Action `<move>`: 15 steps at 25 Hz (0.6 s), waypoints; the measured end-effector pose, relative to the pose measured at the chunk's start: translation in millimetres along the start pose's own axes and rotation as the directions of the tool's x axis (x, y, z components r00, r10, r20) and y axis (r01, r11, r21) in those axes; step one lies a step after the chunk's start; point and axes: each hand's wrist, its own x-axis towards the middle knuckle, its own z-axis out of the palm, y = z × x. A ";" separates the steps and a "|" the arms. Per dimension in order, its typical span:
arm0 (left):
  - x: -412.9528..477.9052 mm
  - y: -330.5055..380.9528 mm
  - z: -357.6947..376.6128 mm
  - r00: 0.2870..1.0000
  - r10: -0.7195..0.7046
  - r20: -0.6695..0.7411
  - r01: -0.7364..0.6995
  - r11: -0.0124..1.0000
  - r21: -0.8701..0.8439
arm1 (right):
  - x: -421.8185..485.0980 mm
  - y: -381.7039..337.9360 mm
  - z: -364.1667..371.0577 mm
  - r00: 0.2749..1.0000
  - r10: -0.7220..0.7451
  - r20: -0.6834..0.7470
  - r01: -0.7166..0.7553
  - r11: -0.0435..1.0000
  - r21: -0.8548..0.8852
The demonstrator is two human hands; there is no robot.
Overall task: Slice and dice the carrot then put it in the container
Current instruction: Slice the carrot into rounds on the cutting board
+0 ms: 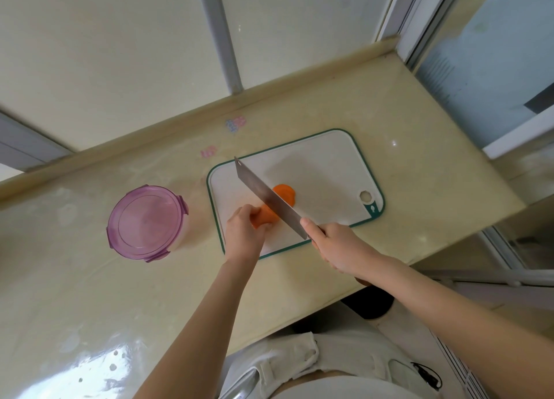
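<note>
Lying across the middle of the frame on the white cutting board (323, 164), the carrot (284, 195) looks almost whole. The knife (266, 197) crosses it near its middle, so one orange part shows above the blade and one part below it. I cannot tell if the blade has cut through or only rests on top. No slices and no small cubes are visible on the board, so I judge the task is at its beginning: nearly all the slicing, the dicing and the moving are left.

The left hand (244, 233) has its fingers curled round the lower end of the carrot and holds it down. The right hand (335, 245) is wrapped round the knife handle.

The container (147, 221) stands at the left on the surface (419, 158), apart from the board, with its purple lid on.
</note>
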 end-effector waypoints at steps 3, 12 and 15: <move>1.8 1.2 -1.4 1.000 -0.002 -0.002 0.002 1.000 0.010 | -0.5 1.1 0.4 1.000 -0.006 -0.002 0.006 1.000 -0.023; 7.9 2.8 -2.8 1.000 -0.020 0.020 0.019 0.999 0.050 | 2.3 -3.3 5.3 1.000 0.009 0.004 -0.009 0.987 -0.159; 9.4 1.5 -3.1 0.999 -0.022 0.027 0.021 0.998 0.051 | 8.6 -6.3 10.2 1.000 0.017 0.004 -0.016 0.984 -0.176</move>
